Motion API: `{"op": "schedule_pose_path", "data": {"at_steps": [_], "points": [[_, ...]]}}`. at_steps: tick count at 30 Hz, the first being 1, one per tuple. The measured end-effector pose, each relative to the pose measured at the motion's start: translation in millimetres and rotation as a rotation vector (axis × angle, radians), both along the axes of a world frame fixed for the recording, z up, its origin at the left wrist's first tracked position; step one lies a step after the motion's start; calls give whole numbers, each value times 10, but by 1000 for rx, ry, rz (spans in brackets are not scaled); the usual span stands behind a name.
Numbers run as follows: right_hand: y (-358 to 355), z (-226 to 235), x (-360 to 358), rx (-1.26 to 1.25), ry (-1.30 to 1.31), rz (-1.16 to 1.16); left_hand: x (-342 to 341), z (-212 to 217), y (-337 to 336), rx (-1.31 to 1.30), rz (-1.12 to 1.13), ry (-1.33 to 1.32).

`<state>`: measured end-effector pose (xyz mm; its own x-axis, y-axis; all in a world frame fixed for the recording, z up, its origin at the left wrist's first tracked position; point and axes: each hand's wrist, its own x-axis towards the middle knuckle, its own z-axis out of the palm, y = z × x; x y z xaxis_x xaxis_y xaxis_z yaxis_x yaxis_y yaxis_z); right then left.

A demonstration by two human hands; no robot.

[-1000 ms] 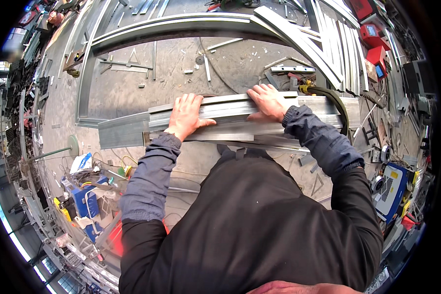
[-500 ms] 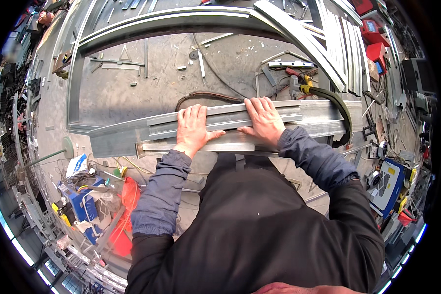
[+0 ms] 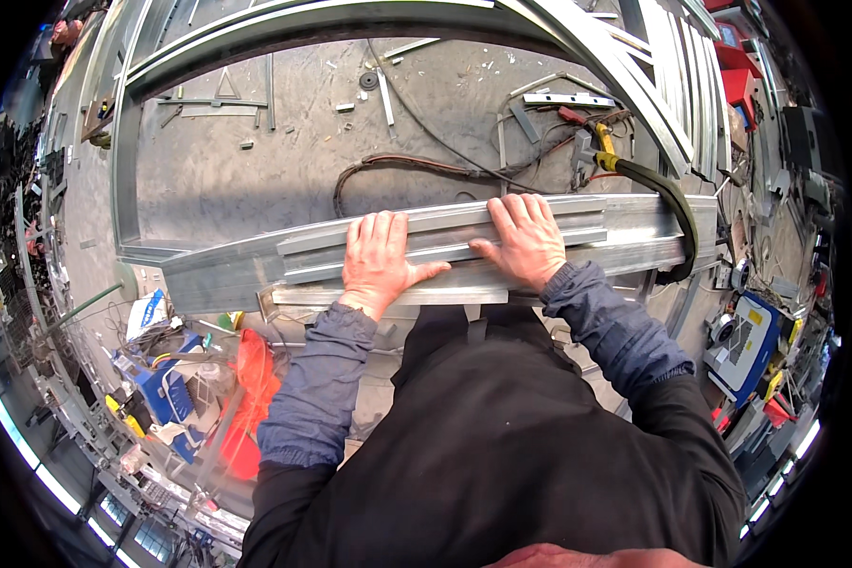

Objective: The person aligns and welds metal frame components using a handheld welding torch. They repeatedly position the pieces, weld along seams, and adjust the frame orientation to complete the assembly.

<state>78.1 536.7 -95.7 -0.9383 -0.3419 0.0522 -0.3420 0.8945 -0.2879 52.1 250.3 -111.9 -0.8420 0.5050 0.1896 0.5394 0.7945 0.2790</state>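
My left hand [image 3: 377, 257] lies over a long ribbed metal channel [image 3: 445, 237], its fingers hooked over the far edge and its thumb stretched inward along the near side. On the same channel, further right, my right hand [image 3: 527, 244] has its fingers over the far edge and its thumb pointing left. The channel rests along a wider silver metal beam [image 3: 213, 275] that crosses in front of my body. Nearer to me, a narrow pale metal strip [image 3: 398, 296] runs along the beam. The undersides of my fingertips are hidden.
A thick dark cable sleeve [image 3: 670, 204] with a yellow end drapes over the beam's right part. A metal frame [image 3: 128, 180] stands beyond, with long profiles [image 3: 677, 85] stacked at far right. Offcuts lie on the concrete floor [image 3: 275, 170]. Left sits a blue machine [image 3: 161, 388] beside orange-red sheeting [image 3: 249, 379].
The view has shifted slightly, so the floor and frame sit higher in the picture. Both hands keep their places on the channel, with little visible movement along it.
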Motion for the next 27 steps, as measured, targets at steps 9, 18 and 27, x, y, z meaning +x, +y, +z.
{"op": "schedule_pose_path", "data": {"at_steps": [9, 18, 27], "points": [[-11, -33, -13, -13, 45, -27, -9, -23, -19, -40, 14, 30], [-23, -61, 2, -8, 36, -32, 128, 41, 724, 52, 109, -12], [-9, -27, 17, -70, 92, -62, 96, -46, 898, 192, 263, -59]]}}
